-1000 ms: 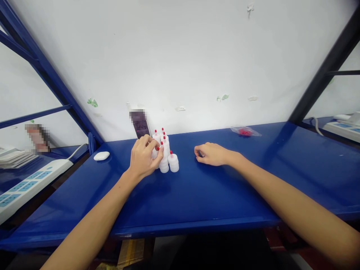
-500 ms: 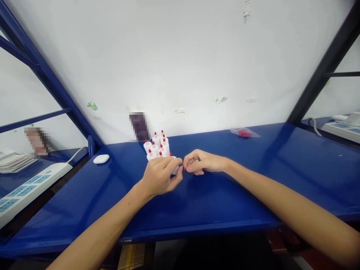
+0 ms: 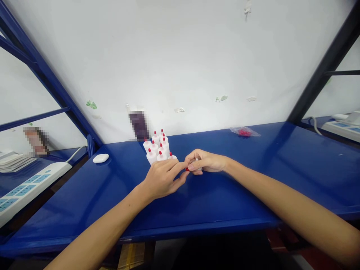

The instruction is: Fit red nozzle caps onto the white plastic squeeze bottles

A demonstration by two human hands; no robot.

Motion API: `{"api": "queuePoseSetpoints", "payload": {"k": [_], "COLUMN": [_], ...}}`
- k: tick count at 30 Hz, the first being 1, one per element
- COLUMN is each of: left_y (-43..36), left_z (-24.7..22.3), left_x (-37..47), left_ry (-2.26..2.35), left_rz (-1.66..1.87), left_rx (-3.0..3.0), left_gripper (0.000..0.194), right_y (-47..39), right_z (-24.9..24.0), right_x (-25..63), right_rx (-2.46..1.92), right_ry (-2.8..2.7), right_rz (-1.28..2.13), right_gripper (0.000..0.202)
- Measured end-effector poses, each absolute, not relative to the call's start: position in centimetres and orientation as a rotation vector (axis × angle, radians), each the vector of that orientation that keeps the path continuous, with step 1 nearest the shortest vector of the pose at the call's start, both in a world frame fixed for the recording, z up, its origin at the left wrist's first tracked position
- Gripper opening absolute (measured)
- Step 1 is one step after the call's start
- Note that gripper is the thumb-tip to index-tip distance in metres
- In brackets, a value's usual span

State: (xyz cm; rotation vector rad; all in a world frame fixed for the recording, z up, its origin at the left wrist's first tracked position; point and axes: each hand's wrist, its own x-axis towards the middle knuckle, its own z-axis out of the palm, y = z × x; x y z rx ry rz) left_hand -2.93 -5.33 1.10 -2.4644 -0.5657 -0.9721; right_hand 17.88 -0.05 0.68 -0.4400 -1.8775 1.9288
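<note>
Over the middle of the table, my two hands meet at a small red cap (image 3: pixel 187 169). The thumb and forefinger of my left hand (image 3: pixel 161 177) close on the cap from the left. My right hand (image 3: pixel 208 162) is curled closed, its thumb and fingers at the cap's other side. A small whitish piece (image 3: pixel 197 160) shows among the right fingers; most of it is hidden, so its kind is unclear. Just behind my left hand stands a cluster of several white squeeze bottles (image 3: pixel 152 156) with red tips, the nearest partly covered by that hand.
A clear plastic bag (image 3: pixel 245 132) of red caps lies at the back right of the blue table (image 3: pixel 225 198). At the left are a white oval case (image 3: pixel 101 158) and a power strip (image 3: pixel 33 192). Blue frame posts (image 3: pixel 50 69) rise at the table's end.
My left hand has moved right, from a gap beside the right hand to touching the red cap there. The right hand has barely moved.
</note>
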Motion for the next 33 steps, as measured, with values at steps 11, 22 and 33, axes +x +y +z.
{"api": "queuePoseSetpoints", "payload": {"k": [11, 22, 33], "left_y": [-5.3, -5.6, -5.3], "left_z": [0.9, 0.6, 0.6], "left_x": [-2.4, -2.3, -2.3], "left_ry": [-0.661, -0.694, -0.613], "left_rz": [-0.991, -0.938, -1.088], "left_rx": [-2.500, -2.544, -2.465], "left_gripper": [0.007, 0.007, 0.008], "right_y": [-1.8, -2.6, -3.0], "right_z": [1.0, 1.2, 1.7], "right_x": [16.5, 16.1, 16.1], "right_rx": [-0.473, -0.479, -0.464], "right_ry": [-2.071, -2.211, -2.281], "right_rz": [1.629, 1.322, 0.915], "right_gripper": [0.022, 0.018, 0.011]}}
